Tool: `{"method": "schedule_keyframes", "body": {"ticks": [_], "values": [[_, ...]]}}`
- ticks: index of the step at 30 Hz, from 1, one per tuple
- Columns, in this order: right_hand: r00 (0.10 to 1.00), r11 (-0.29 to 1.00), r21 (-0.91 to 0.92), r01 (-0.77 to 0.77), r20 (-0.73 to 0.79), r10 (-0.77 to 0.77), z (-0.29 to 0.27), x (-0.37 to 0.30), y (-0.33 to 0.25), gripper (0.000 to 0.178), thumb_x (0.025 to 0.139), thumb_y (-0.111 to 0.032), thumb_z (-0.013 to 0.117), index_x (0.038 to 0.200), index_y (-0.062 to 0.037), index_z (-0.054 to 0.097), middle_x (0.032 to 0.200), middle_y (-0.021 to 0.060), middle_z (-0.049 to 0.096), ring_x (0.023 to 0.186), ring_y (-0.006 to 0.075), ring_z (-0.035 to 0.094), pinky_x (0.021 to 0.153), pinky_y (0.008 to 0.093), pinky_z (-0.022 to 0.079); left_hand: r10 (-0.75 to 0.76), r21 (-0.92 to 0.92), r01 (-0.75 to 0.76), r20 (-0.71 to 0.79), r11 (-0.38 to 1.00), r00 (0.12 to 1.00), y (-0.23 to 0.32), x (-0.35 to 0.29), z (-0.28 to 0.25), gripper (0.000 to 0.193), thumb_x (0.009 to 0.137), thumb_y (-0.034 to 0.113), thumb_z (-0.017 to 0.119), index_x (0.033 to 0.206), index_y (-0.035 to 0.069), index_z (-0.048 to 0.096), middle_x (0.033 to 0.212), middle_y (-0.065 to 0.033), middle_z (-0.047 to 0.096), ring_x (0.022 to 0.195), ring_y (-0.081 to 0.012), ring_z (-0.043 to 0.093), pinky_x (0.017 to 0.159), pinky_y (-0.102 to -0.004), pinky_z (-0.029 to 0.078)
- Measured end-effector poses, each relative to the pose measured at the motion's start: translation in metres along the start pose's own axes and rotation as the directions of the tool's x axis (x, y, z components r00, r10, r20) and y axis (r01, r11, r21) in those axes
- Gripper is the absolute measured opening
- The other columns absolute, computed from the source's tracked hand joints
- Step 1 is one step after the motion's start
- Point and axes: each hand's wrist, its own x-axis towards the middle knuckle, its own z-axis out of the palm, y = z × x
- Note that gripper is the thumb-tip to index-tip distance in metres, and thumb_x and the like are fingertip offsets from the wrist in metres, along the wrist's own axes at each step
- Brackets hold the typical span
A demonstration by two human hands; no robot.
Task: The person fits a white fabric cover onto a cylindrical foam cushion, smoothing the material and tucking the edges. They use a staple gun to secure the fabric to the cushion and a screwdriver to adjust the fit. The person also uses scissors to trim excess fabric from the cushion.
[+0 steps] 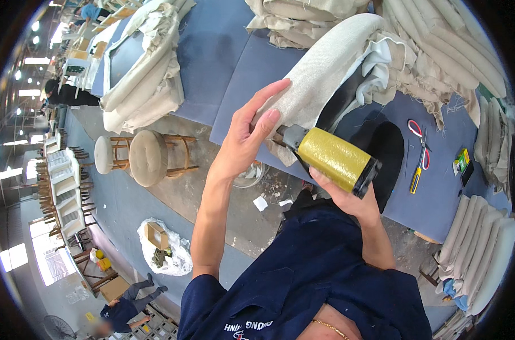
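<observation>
Where the middle of the view serves as the dial's centre, we find the beige cushion (319,68) at 1 o'clock, tilted at the blue-grey table (444,204), its loose white lining (376,59) bunched between 1 and 2 o'clock. Our left hand (247,126), near 12 o'clock, lies against the cushion's near end, thumb and forefinger spread apart; we cannot tell whether the hidden fingers pinch the edge. Our right hand (356,205), at 4 o'clock, is clamped on the yellow-bodied tool (334,158) (its grip is out of sight behind the barrel), with the grey head (294,135) pointing to 10 o'clock, just beside the cushion.

We judge the cushion light but bulky, soft on the surface, with a woven cover unlikely to slip. We should hold it by the padded rim, since the lining looks limp. We judge the tool rigid and the denser item; its glossy barrel may be slippery, so we should carry it by the grip. At 3 o'clock, the red-handled scissors (423,141) and the yellow-handled screwdriver (416,180) lie on the table, apart from both hands.
</observation>
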Motion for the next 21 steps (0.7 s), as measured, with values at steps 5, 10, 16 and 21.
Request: {"method": "schedule_keyframes", "body": {"ticks": [5,10,16,21], "values": [[0.994,0.956,-0.275,0.101,-0.012,-0.109,-0.003,-0.014,0.015,0.034,0.082,-0.009,0.082,0.114,-0.0093,0.071,0.11,0.0032,0.075,0.104,0.0181,0.066,0.089,0.0331,0.041,-0.008,-0.01,0.008,-0.009,1.0,1.0,0.004,-0.003,0.002,0.048,0.104,0.026,0.055,0.145,0.001,0.051,0.143,-0.012,0.058,0.128,-0.0188,0.053,0.109,-0.0331,0.04],[0.981,0.972,-0.218,0.087,-0.151,-0.122,0.005,-0.025,0.038,0.041,0.078,-0.01,0.086,0.115,-0.0092,0.07,0.104,0.0022,0.075,0.099,0.0206,0.064,0.088,0.031,0.041,-0.027,0.0,0.027,-0.004,1.0,1.0,0.008,0.001,0.009,0.048,0.104,0.024,0.055,0.146,0.001,0.05,0.143,-0.0119,0.058,0.13,-0.0187,0.052,0.11,-0.0335,0.039],[0.979,0.948,-0.29,0.129,-0.112,-0.167,0.008,-0.008,0.022,0.044,0.081,-0.019,0.086,0.118,-0.0039,0.068,0.105,0.0124,0.072,0.098,0.0252,0.065,0.091,0.0346,0.048,-0.065,-0.029,0.064,-0.023,0.998,0.998,0.009,0.006,0.003,0.047,0.103,0.02,0.056,0.146,0.005,0.05,0.14,-0.0106,0.058,0.13,-0.0177,0.051,0.111,-0.033,0.037],[0.969,0.955,0.292,-0.05,-0.216,0.117,-0.004,-0.019,-0.008,0.039,0.087,-0.032,0.081,0.111,-0.0019,0.072,0.105,0.0128,0.075,0.091,0.0261,0.069,0.095,0.0351,0.047,-0.02,0.017,0.019,0.038,1.0,0.999,0.007,0.005,0.007,0.049,0.101,0.024,0.06,0.146,0.007,0.051,0.148,-0.0146,0.049,0.134,-0.0217,0.049,0.109,-0.0349,0.039]]}}
